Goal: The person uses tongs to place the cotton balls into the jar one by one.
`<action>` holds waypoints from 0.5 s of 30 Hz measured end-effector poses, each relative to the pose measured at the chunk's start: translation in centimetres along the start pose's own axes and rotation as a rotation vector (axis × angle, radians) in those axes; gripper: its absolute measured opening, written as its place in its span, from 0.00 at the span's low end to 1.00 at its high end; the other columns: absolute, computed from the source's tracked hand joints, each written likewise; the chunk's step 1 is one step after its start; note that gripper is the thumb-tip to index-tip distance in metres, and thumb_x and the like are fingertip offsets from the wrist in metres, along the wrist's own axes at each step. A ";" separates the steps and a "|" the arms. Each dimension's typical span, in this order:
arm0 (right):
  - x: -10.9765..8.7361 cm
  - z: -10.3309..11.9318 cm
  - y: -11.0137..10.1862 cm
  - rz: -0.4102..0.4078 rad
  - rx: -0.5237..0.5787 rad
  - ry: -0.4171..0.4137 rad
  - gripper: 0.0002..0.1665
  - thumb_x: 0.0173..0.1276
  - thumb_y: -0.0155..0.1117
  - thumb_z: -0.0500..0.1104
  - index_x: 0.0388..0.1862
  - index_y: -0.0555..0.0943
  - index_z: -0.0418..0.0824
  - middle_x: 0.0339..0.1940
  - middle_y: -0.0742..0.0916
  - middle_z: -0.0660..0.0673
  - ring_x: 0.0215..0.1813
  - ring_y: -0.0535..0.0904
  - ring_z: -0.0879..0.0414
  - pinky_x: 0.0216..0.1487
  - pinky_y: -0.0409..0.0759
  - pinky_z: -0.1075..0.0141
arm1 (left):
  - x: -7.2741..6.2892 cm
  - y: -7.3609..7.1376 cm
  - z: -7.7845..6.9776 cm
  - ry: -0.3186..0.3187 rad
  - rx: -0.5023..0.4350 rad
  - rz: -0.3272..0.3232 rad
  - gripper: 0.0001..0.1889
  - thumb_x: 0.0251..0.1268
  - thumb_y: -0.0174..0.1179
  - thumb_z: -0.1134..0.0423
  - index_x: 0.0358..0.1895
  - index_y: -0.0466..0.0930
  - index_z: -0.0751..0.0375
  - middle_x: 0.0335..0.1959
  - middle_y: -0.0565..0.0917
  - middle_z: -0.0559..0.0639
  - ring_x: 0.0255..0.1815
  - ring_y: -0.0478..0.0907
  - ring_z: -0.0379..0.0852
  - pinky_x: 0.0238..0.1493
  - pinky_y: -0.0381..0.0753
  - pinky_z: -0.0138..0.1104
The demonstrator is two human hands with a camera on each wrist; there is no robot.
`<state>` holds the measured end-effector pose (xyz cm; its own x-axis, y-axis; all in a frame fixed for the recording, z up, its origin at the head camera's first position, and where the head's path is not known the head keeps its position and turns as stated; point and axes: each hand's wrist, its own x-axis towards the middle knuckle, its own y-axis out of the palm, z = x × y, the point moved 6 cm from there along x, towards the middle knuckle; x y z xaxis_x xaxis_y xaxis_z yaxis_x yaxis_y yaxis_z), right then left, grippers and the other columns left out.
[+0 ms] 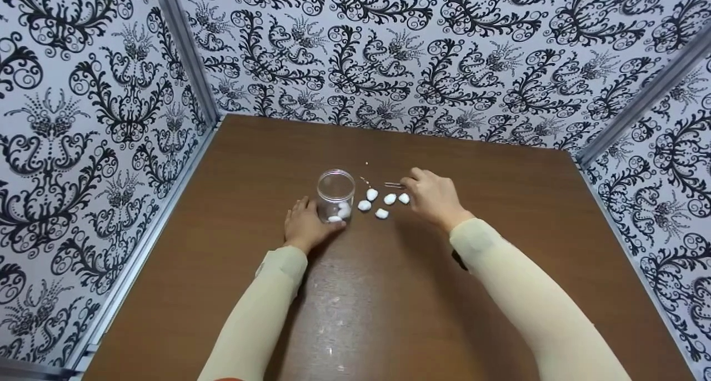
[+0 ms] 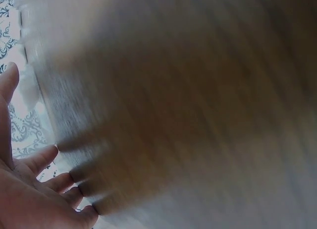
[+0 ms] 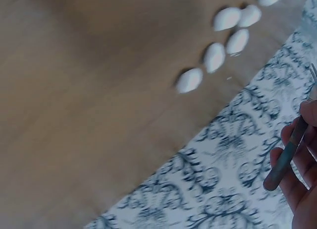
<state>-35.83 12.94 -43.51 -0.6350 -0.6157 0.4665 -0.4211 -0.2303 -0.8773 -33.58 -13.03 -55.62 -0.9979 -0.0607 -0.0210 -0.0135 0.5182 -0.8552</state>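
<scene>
A clear round jar (image 1: 335, 194) stands upright with its mouth uncovered and a few white cotton balls (image 1: 344, 209) at the bottom. My left hand (image 1: 308, 226) holds it low down, thumb across the front and fingers along the left side. In the left wrist view, fingertips (image 2: 48, 152) of this hand are spread close to the tabletop. To the right of the jar lie several loose cotton balls (image 1: 381, 214). My right hand (image 1: 436, 196) pinches metal tweezers (image 3: 288, 162), their two tips pointing left, just beyond the cotton balls. Nothing shows between the tips.
All of this is on a brown wooden table (image 1: 377, 292). Patterned black-and-white panels (image 1: 389, 59) enclose its back and sides. Beyond the cotton balls are a short, thin speckled streak (image 1: 365, 181) and a tiny white speck (image 1: 366, 163).
</scene>
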 end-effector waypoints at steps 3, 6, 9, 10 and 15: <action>-1.1 -1.3 0.5 0.017 -0.012 0.034 0.09 0.61 0.65 0.35 0.40 0.87 0.41 0.31 0.78 0.45 0.32 0.80 0.45 0.21 0.78 0.49 | 0.1 0.1 0.1 0.001 0.000 -0.004 0.51 0.49 0.67 0.29 0.69 0.70 0.63 0.75 0.61 0.65 0.77 0.53 0.61 0.74 0.50 0.55; -2.0 -2.4 0.9 0.047 -0.021 0.072 0.11 0.59 0.64 0.34 0.40 0.87 0.41 0.31 0.78 0.44 0.32 0.80 0.44 0.21 0.78 0.48 | 0.2 0.2 0.2 0.002 0.000 -0.011 0.51 0.48 0.67 0.28 0.69 0.70 0.63 0.75 0.62 0.64 0.76 0.54 0.62 0.74 0.50 0.55; -2.8 -3.2 1.3 0.080 -0.025 0.100 0.11 0.59 0.63 0.33 0.39 0.87 0.40 0.31 0.78 0.44 0.32 0.80 0.44 0.22 0.78 0.48 | 0.3 0.3 0.3 0.004 0.002 -0.015 0.51 0.48 0.66 0.28 0.69 0.70 0.63 0.75 0.62 0.64 0.76 0.54 0.61 0.74 0.50 0.54; -3.1 -3.4 1.5 0.088 -0.026 0.105 0.11 0.59 0.62 0.33 0.39 0.87 0.40 0.31 0.78 0.44 0.32 0.80 0.44 0.22 0.78 0.48 | 0.3 0.3 0.3 0.007 0.000 -0.015 0.51 0.48 0.66 0.28 0.69 0.70 0.63 0.75 0.62 0.64 0.76 0.54 0.61 0.74 0.50 0.54; -3.9 -4.1 1.9 0.107 -0.027 0.122 0.11 0.59 0.61 0.33 0.39 0.88 0.39 0.31 0.79 0.44 0.32 0.80 0.44 0.23 0.79 0.47 | 0.4 0.3 0.4 0.012 -0.006 -0.018 0.52 0.48 0.67 0.28 0.69 0.70 0.64 0.75 0.62 0.64 0.77 0.53 0.62 0.74 0.49 0.55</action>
<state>-36.77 18.03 -46.51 -0.7502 -0.5394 0.3825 -0.3633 -0.1471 -0.9200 -33.92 -13.18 -56.10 -0.9982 -0.0603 0.0008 -0.0322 0.5223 -0.8521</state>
